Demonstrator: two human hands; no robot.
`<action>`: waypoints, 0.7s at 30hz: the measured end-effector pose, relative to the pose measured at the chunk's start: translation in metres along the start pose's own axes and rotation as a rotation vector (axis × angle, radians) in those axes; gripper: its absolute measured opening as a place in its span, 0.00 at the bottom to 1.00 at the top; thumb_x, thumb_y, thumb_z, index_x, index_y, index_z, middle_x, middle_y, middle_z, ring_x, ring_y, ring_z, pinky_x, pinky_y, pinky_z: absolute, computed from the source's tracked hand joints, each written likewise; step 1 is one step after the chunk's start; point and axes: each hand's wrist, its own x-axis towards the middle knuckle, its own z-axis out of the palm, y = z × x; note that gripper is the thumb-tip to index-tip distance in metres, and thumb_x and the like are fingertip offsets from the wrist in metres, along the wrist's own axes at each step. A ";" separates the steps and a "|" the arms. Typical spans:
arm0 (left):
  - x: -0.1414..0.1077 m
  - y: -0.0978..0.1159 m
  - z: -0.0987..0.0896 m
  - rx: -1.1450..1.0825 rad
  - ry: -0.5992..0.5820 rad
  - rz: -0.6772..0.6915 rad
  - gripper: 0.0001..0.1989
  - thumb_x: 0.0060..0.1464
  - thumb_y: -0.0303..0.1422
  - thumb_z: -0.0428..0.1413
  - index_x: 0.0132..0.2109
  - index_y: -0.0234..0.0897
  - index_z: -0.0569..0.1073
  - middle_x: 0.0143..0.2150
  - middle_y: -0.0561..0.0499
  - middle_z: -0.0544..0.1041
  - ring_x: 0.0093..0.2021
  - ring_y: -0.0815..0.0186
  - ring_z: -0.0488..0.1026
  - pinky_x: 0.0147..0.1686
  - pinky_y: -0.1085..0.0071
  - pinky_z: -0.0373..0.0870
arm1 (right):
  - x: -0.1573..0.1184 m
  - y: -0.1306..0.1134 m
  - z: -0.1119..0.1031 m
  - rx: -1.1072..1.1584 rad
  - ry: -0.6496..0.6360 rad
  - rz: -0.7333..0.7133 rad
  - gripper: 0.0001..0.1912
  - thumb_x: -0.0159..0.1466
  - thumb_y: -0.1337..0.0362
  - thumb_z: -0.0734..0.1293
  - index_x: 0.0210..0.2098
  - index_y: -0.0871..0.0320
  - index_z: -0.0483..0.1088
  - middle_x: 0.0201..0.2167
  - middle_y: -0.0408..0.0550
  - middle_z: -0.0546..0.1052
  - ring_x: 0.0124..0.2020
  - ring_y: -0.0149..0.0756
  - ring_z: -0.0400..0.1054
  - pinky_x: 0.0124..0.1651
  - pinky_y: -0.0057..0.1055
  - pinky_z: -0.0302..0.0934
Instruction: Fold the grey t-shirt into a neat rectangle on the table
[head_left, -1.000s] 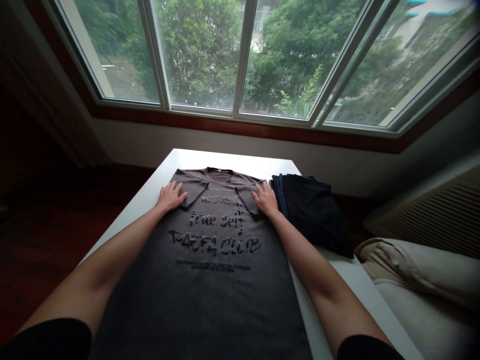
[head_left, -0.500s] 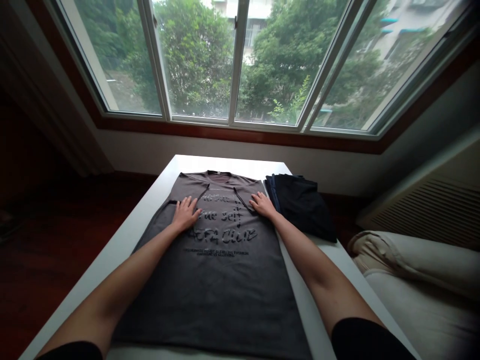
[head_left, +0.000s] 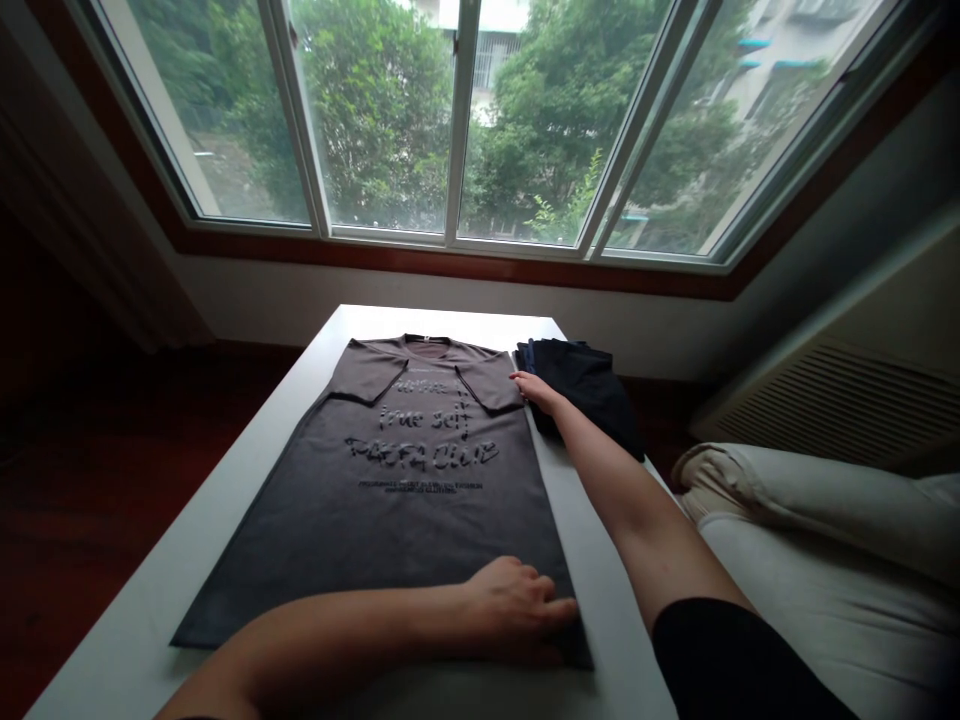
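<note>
A dark grey short-sleeved T-shirt lies front up and spread flat, its collar toward the window and both sleeves turned in over the chest. Raised lettering crosses its front. My left hand reaches across to the lower right corner, fingers curled down at the side edge near the hem; the fingertips are partly hidden. At the folded right sleeve, my right hand touches the shirt's edge with its fingers stretched out toward the left. Just beyond that hand sits a pile of folded dark clothes.
The white table carries the shirt and the pile. A window with a brown frame is beyond it. To the right are a pale cushioned seat and a slatted panel. Dark reddish flooring shows on the left.
My left hand has left the chest and moved down and right to the shirt's lower right corner. My right hand has shifted slightly outward to the sleeve's edge. The view has shifted slightly.
</note>
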 end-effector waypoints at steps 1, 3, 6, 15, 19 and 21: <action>0.006 0.005 0.002 0.002 -0.012 -0.013 0.28 0.61 0.54 0.55 0.59 0.41 0.70 0.41 0.46 0.81 0.36 0.54 0.80 0.31 0.61 0.73 | -0.001 0.000 -0.002 0.017 -0.017 0.029 0.18 0.68 0.58 0.63 0.50 0.61 0.78 0.44 0.55 0.82 0.44 0.43 0.75 0.52 0.37 0.69; 0.016 0.010 0.005 -0.001 -0.035 -0.029 0.28 0.61 0.56 0.55 0.58 0.41 0.70 0.40 0.45 0.81 0.35 0.53 0.81 0.29 0.61 0.72 | 0.001 -0.001 -0.004 0.026 -0.029 0.085 0.18 0.68 0.57 0.65 0.51 0.61 0.77 0.44 0.56 0.82 0.43 0.42 0.75 0.49 0.36 0.70; 0.026 0.013 0.005 -0.007 -0.078 -0.035 0.23 0.61 0.54 0.54 0.53 0.42 0.72 0.39 0.45 0.81 0.33 0.54 0.81 0.27 0.63 0.71 | 0.013 -0.001 -0.001 0.036 -0.013 0.151 0.19 0.66 0.57 0.67 0.52 0.60 0.76 0.46 0.56 0.81 0.43 0.44 0.75 0.47 0.36 0.71; 0.006 -0.004 0.005 -0.077 -0.022 -0.101 0.13 0.63 0.47 0.56 0.45 0.44 0.70 0.41 0.52 0.80 0.32 0.63 0.79 0.25 0.67 0.66 | 0.068 -0.002 0.012 0.146 0.056 0.143 0.22 0.58 0.64 0.70 0.52 0.58 0.77 0.50 0.53 0.81 0.52 0.46 0.75 0.56 0.38 0.67; -0.015 -0.018 -0.007 -0.213 -0.066 -0.215 0.16 0.60 0.45 0.62 0.46 0.43 0.68 0.43 0.54 0.80 0.35 0.65 0.78 0.27 0.71 0.66 | 0.082 -0.010 0.018 0.252 0.033 0.095 0.20 0.58 0.64 0.71 0.49 0.62 0.79 0.42 0.55 0.83 0.44 0.44 0.76 0.52 0.38 0.70; -0.026 -0.022 -0.010 -0.215 -0.060 -0.209 0.15 0.61 0.45 0.61 0.44 0.42 0.67 0.41 0.55 0.79 0.35 0.66 0.76 0.28 0.72 0.66 | 0.087 -0.014 0.023 0.309 0.028 0.073 0.19 0.59 0.63 0.72 0.48 0.64 0.80 0.39 0.56 0.83 0.41 0.44 0.77 0.50 0.39 0.71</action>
